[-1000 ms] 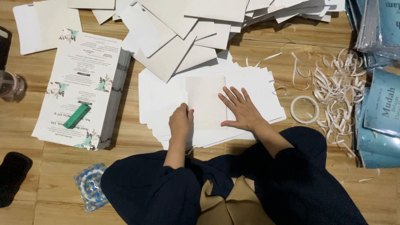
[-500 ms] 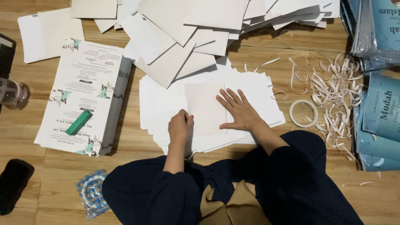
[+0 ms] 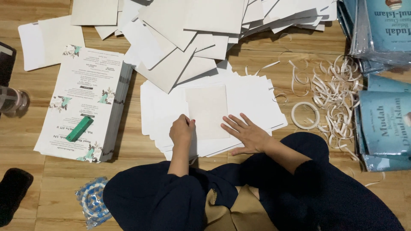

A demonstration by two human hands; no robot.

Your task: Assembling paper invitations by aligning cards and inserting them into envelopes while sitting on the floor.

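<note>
left hand (image 3: 182, 131) is curled into a loose fist, fingertips pinching down at the left edge of a cream square card (image 3: 207, 110); whether it grips a small tool i cannot tell. right hand (image 3: 247, 133) is spread flat, fingers fanned, pressing the card's lower right side and the white sheet stack (image 3: 252, 100) under it. the card lies on top of that stack, just in front of the person's knees.

risks, as a judgement: the white sheets are loose and fanned unevenly, so a push from the flat hand could slide the top layers and skew the card. the pinch sits right on the edge, so a pull there could crease or curl that edge. the messy pile of cream cards (image 3: 188, 34) overlaps the far side of the stack and could slip onto the work.

surface: wooden plank floor (image 3: 55, 179), the person sits on it in dark clothes. left: a stack of printed floral leaflets (image 3: 83, 102) with a green bar (image 3: 79, 128) on top, a clear glass (image 3: 13, 100) at the edge, a blue-white bag (image 3: 92, 204) near the knee. right: paper strip curls (image 3: 334, 92), a tape ring (image 3: 305, 115), wrapped blue booklets (image 3: 383, 122).
</note>
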